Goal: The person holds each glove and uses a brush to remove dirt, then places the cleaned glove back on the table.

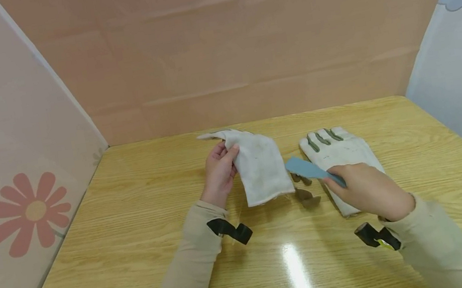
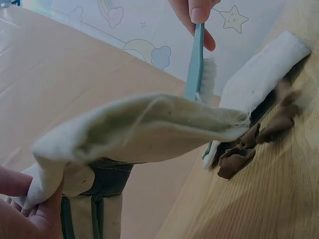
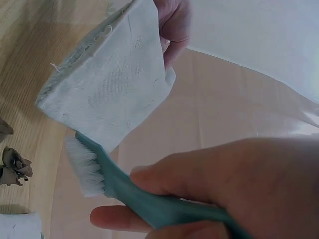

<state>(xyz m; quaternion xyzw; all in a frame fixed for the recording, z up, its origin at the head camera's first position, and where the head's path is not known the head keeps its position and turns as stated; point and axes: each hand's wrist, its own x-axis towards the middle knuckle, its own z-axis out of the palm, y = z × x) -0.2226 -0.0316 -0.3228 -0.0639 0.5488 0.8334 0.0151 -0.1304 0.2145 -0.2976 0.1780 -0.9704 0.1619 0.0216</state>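
Note:
My left hand (image 1: 219, 170) pinches a white cloth work glove (image 1: 262, 167) between thumb and fingers, lifted off the table with its frayed cuff hanging to the right. The left wrist view shows dark green strips on the glove's (image 2: 144, 129) underside. In my right hand (image 1: 367, 188) is a blue-green brush (image 1: 307, 168), gripped by its handle. Its white bristles (image 3: 85, 167) face away from the glove in the right wrist view. The brush head is close beside the cuff; whether they touch I cannot tell.
A second white glove (image 1: 349, 145) with green strips lies on the table right of the brush, partly behind my right hand. Several brown, crumpled, leaf-like pieces (image 1: 307, 198) lie between the gloves. Patterned side panels (image 1: 28, 211) and a pinkish back sheet enclose the wooden table (image 1: 152, 277).

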